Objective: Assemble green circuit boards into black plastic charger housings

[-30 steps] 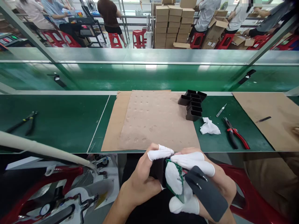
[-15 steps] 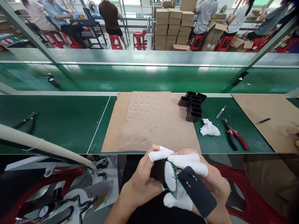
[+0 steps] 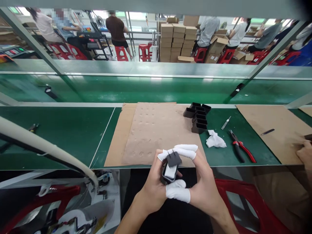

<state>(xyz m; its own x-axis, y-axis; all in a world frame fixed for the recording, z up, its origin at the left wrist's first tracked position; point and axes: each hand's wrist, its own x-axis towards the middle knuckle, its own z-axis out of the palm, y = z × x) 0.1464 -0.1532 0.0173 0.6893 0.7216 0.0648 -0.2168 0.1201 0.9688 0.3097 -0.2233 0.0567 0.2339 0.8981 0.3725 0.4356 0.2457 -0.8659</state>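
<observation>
My left hand (image 3: 153, 185), fingers wrapped in white finger cots, is closed around a black power adapter case (image 3: 165, 178). The case's open end faces up, and a white block (image 3: 170, 172) sits inside. Over its far edge stands a black end cap (image 3: 174, 159) with two thin metal prongs, tilted and not flush with the case. My right hand (image 3: 201, 182), in white finger cots too, curves around the right side. Its fingertips press near the cap and its thumb lies against the case's near edge. The exact contact under the fingers is hidden.
Beyond my hands lies a cardboard sheet (image 3: 143, 133) with several empty black cases (image 3: 200, 118). To the right are a crumpled white tissue (image 3: 215, 139), red-handled pliers (image 3: 240, 146) and a small blade (image 3: 226, 123). A co-worker's hand (image 3: 305, 151) is at the right edge.
The white block has gone down into the case, and the end cap has swung from the right to over the case's opening. My right hand has moved closer around the case.
</observation>
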